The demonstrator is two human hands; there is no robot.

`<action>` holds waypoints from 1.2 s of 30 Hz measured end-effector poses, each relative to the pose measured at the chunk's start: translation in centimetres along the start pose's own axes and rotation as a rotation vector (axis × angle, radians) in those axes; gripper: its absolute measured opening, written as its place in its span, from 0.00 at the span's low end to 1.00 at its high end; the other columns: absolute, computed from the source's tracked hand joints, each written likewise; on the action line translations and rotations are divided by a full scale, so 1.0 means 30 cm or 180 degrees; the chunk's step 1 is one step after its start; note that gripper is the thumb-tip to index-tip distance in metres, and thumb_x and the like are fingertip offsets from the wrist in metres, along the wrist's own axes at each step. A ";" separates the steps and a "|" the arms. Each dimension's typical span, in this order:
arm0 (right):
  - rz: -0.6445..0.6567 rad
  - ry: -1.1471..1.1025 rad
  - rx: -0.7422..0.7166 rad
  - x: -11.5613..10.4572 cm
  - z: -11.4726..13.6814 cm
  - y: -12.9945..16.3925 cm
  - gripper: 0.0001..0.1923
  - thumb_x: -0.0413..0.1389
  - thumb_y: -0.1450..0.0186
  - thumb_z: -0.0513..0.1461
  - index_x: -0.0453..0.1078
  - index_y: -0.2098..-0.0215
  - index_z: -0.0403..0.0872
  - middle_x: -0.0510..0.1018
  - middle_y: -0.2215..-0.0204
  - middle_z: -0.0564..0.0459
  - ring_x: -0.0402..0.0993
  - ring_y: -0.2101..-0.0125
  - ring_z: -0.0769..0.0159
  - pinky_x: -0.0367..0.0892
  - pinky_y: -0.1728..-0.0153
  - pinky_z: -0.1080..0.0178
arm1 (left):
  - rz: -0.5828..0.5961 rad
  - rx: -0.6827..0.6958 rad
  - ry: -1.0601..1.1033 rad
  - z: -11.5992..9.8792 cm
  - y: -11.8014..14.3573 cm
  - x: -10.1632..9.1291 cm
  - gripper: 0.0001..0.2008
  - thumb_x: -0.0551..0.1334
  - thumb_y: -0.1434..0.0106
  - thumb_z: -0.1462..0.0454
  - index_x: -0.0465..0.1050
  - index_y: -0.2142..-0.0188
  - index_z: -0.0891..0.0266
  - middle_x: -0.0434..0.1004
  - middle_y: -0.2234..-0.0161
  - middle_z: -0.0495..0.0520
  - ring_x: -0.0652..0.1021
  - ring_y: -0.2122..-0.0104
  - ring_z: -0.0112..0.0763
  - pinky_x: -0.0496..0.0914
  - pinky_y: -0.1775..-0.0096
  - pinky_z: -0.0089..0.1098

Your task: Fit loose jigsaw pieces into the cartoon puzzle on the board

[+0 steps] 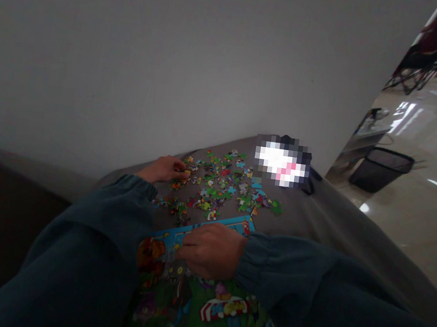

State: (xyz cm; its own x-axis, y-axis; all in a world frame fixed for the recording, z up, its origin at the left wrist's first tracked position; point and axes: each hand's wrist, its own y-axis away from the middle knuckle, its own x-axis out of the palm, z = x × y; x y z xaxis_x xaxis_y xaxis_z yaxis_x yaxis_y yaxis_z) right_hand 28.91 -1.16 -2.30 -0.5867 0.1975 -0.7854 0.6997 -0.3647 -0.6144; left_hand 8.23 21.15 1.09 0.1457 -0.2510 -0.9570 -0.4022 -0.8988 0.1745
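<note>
Loose jigsaw pcs [222, 183], multicolored & mostly green, are scattered mid-frame, a bit below ctr. Just below, running to the btm edge, lies a cartoon puzzle picture [182, 319] w/ a blue strip along its top. L hand [166, 169], left of ctr, reaches the pile's left edge, fingers loosely bent & touching or just above pcs; can't tell if it's gripping one. R hand [210, 251], lower ctr, is half curled over the picture's upper part; fingertips too blurred to tell if they pinch a pc. Both arms wear dark blue-green sleeves [83, 242]. Under it all: a gray cloth [303, 217]. Pixelated bright patch [283, 164] right of the pcs. Plain wall [201, 48] behind; black bin [380, 171] on shiny floor [425, 212], far right.
</note>
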 end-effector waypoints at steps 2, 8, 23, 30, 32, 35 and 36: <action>0.0029 -0.0004 0.0073 0.005 0.001 0.000 0.11 0.50 0.32 0.37 0.73 0.69 0.51 0.78 0.72 0.59 0.76 0.70 0.77 0.69 0.71 0.70 | -0.0023 -0.0044 -0.0099 0.006 0.002 0.002 0.20 0.67 0.49 0.47 0.79 0.62 0.57 0.81 0.62 0.54 0.78 0.60 0.42 0.66 0.61 0.34; 0.0289 -0.0056 -0.0131 -0.003 -0.007 -0.002 0.12 0.48 0.31 0.37 0.73 0.65 0.49 0.79 0.69 0.58 0.76 0.68 0.75 0.70 0.70 0.69 | 0.0166 -0.0130 -0.0326 0.003 -0.009 0.008 0.17 0.63 0.38 0.52 0.73 0.58 0.64 0.77 0.59 0.55 0.77 0.61 0.35 0.70 0.58 0.39; 0.0568 0.0126 -0.0125 -0.022 -0.008 -0.007 0.14 0.44 0.30 0.37 0.72 0.63 0.50 0.79 0.67 0.60 0.76 0.66 0.76 0.69 0.71 0.69 | 0.0473 -0.0144 -0.0321 0.038 -0.007 -0.027 0.15 0.60 0.33 0.59 0.69 0.49 0.62 0.72 0.50 0.58 0.76 0.55 0.38 0.73 0.56 0.42; 0.0054 0.0017 -0.0047 0.000 -0.002 0.000 0.14 0.46 0.30 0.36 0.72 0.68 0.49 0.78 0.71 0.59 0.76 0.70 0.76 0.69 0.74 0.67 | 0.0311 0.0265 -0.0454 0.024 0.012 -0.062 0.16 0.67 0.40 0.58 0.75 0.53 0.59 0.76 0.54 0.55 0.76 0.55 0.40 0.69 0.53 0.39; 0.0102 -0.0008 -0.0038 0.006 0.000 0.000 0.13 0.46 0.30 0.36 0.72 0.67 0.49 0.79 0.71 0.59 0.76 0.69 0.75 0.69 0.73 0.67 | 0.0207 0.0403 -0.0506 0.012 0.017 -0.058 0.18 0.71 0.47 0.60 0.78 0.56 0.56 0.78 0.56 0.53 0.76 0.54 0.42 0.66 0.52 0.36; 0.0356 -0.0001 0.0034 0.011 0.003 0.002 0.10 0.49 0.32 0.36 0.72 0.65 0.50 0.79 0.69 0.59 0.77 0.66 0.73 0.70 0.70 0.67 | 0.0088 0.0492 -0.0611 0.003 0.022 -0.052 0.17 0.70 0.48 0.61 0.79 0.57 0.55 0.79 0.56 0.53 0.75 0.53 0.42 0.65 0.53 0.34; 0.0400 -0.0007 0.0085 0.015 0.003 0.005 0.09 0.50 0.32 0.37 0.72 0.65 0.51 0.80 0.68 0.59 0.77 0.66 0.73 0.71 0.69 0.67 | 0.0075 0.0498 -0.0656 0.002 0.023 -0.051 0.16 0.70 0.48 0.61 0.79 0.58 0.55 0.79 0.57 0.53 0.75 0.54 0.42 0.65 0.53 0.34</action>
State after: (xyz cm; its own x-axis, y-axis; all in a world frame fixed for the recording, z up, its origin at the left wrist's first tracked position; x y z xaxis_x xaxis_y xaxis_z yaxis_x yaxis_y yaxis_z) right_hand 28.70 -1.20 -2.75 -0.4960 0.1466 -0.8559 0.7566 -0.4107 -0.5088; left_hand 7.66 20.93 2.66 -0.0461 -0.1783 -0.9829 -0.5406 -0.8230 0.1747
